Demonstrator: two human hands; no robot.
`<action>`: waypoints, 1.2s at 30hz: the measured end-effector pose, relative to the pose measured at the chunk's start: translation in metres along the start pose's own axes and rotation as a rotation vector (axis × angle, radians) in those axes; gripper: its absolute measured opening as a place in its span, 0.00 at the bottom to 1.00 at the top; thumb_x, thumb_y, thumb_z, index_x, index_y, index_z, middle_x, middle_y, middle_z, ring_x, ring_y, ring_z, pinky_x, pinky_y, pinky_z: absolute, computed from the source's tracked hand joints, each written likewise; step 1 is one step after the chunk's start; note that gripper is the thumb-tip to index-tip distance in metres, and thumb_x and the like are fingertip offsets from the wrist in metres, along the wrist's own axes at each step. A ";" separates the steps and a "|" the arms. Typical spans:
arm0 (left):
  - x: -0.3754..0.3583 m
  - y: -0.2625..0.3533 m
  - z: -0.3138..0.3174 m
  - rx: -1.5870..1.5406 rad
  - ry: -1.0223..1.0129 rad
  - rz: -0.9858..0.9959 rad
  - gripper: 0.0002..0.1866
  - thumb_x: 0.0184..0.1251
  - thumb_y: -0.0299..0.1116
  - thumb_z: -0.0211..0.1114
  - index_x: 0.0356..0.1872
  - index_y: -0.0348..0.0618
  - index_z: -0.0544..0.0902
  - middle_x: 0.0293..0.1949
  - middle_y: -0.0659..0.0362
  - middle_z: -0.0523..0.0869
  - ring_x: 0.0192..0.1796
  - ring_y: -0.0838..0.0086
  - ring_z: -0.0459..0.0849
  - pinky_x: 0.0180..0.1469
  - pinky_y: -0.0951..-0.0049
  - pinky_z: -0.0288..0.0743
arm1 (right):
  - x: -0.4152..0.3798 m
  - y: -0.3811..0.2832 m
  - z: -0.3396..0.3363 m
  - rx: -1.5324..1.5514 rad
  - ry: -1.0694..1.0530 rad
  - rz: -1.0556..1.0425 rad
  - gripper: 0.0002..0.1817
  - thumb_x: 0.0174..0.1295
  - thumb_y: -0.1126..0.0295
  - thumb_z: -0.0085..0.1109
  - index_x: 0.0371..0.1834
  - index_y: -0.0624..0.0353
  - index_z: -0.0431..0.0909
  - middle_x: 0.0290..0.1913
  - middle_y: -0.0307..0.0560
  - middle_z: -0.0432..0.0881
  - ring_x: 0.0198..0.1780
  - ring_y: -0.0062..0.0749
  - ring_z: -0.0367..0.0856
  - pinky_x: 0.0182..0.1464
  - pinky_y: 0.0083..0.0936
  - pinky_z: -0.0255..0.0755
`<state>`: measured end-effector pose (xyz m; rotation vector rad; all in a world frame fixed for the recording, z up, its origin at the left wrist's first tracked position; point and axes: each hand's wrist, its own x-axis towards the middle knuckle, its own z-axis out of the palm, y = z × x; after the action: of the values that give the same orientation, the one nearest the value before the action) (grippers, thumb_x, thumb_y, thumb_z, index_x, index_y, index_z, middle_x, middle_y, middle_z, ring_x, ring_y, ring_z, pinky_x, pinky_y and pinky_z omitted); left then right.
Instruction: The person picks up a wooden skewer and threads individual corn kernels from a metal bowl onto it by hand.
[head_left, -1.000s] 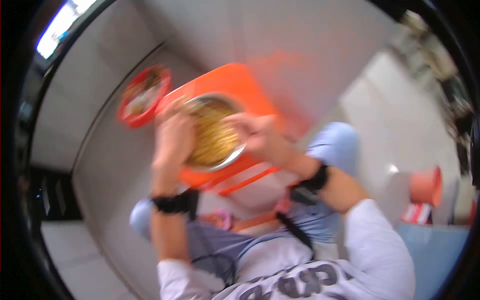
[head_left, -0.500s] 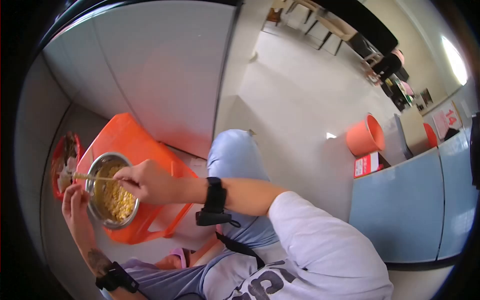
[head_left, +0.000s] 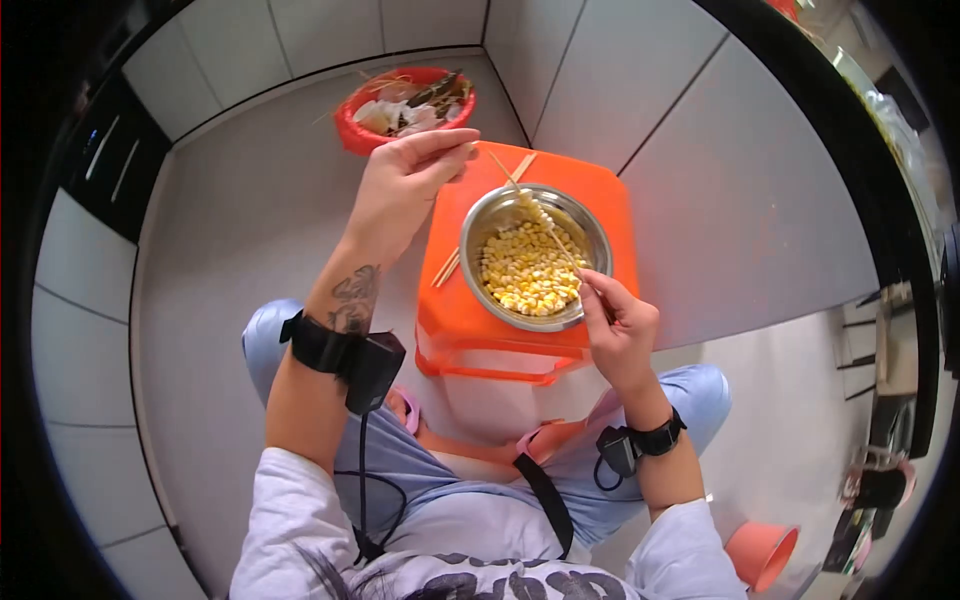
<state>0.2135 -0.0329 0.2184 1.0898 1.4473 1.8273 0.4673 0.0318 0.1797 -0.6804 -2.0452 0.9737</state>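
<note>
We noted the skewer (head_left: 535, 212), a thin pale wooden stick, slanting from upper left to lower right above the steel bowl (head_left: 500, 216). We judged it light and stiff but easy to snap if bent (a sharp tip seemed likely, though the tip itself was too small to make out). The sensible place to hold it looked to be the blunt lower end, between thumb and forefinger. The right hand (head_left: 620, 330) was doing just that, closed in a pinch on the lower end beside the bowl's near rim. The left hand (head_left: 400, 185) hovered at the bowl's far left side, fingers extended and close together; whether its fingertips touched the stick's upper end we could not tell.

The bowl held yellow corn kernels (head_left: 525, 275), small and loose, probably soft enough to pierce and slippery when wet. It stood on an orange plastic stool (head_left: 450, 320), where spare sticks (head_left: 447, 268) lay just left of the bowl. A red basket (head_left: 350, 130) of husks and scraps sat on the floor beyond, near the tiled corner.
</note>
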 end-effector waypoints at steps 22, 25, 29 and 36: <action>-0.002 -0.005 -0.003 0.239 0.122 0.252 0.10 0.64 0.26 0.65 0.43 0.32 0.84 0.38 0.58 0.87 0.40 0.81 0.84 0.45 0.82 0.79 | 0.001 -0.004 0.007 -0.066 0.019 -0.077 0.10 0.62 0.79 0.59 0.46 0.68 0.82 0.27 0.42 0.84 0.26 0.10 0.74 0.29 0.11 0.70; -0.002 -0.003 -0.001 0.357 0.154 0.296 0.08 0.62 0.25 0.66 0.41 0.32 0.85 0.37 0.58 0.88 0.39 0.82 0.84 0.43 0.82 0.80 | 0.001 -0.004 0.006 -0.069 0.025 -0.085 0.10 0.62 0.79 0.60 0.45 0.69 0.82 0.27 0.42 0.84 0.26 0.10 0.74 0.29 0.11 0.70; -0.002 0.000 0.000 0.502 0.183 0.451 0.08 0.60 0.25 0.67 0.39 0.34 0.85 0.37 0.56 0.88 0.35 0.81 0.85 0.39 0.81 0.79 | 0.000 -0.002 0.005 -0.074 0.029 -0.091 0.10 0.62 0.79 0.60 0.45 0.69 0.82 0.27 0.43 0.84 0.26 0.11 0.75 0.29 0.11 0.70; -0.004 0.000 0.003 0.576 0.170 0.547 0.07 0.59 0.25 0.68 0.38 0.34 0.85 0.35 0.55 0.88 0.33 0.79 0.85 0.37 0.80 0.79 | -0.001 -0.002 0.006 -0.076 0.041 -0.103 0.10 0.62 0.79 0.60 0.45 0.69 0.82 0.28 0.44 0.84 0.27 0.11 0.76 0.30 0.11 0.71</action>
<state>0.2183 -0.0347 0.2178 1.7889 1.9975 1.9343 0.4626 0.0278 0.1782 -0.6229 -2.0681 0.8202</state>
